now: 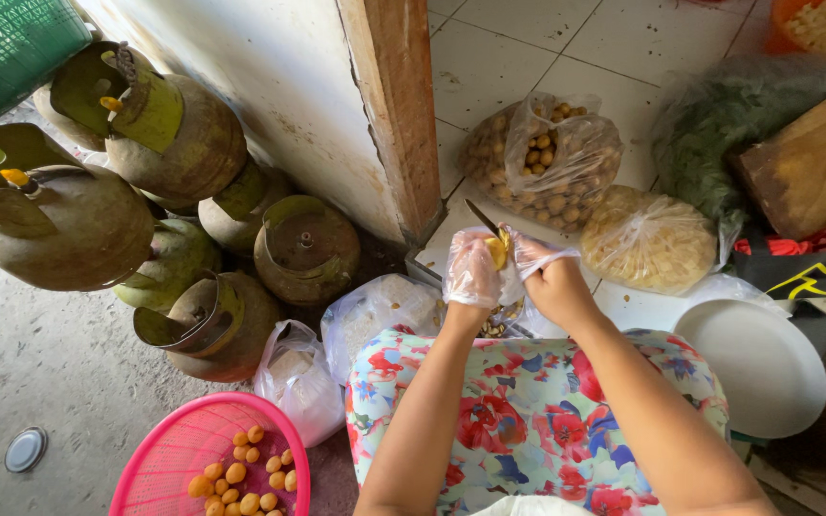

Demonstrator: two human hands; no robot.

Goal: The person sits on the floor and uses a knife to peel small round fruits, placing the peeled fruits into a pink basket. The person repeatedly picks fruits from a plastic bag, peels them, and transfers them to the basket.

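Note:
My left hand (471,269) wears a clear plastic glove and holds a small yellow fruit (498,251) at its fingertips. My right hand (545,270), with thin plastic over the fingers, grips a knife (482,218) whose dark blade points up and left, right against the fruit. Both hands meet above my lap, which is covered by a floral cloth (528,411). A clear bag of small brown round fruits (545,158) lies on the tiles just beyond the hands. A second bag of pale peeled pieces (649,242) lies to its right.
Several dull green gas cylinders (184,220) crowd the concrete at left. A pink basket (179,459) with yellow fruits sits at bottom left, white plastic bags (303,382) beside it. A white plate (762,363) lies at right, a wooden post (396,105) ahead, a bag of greens (719,134) at upper right.

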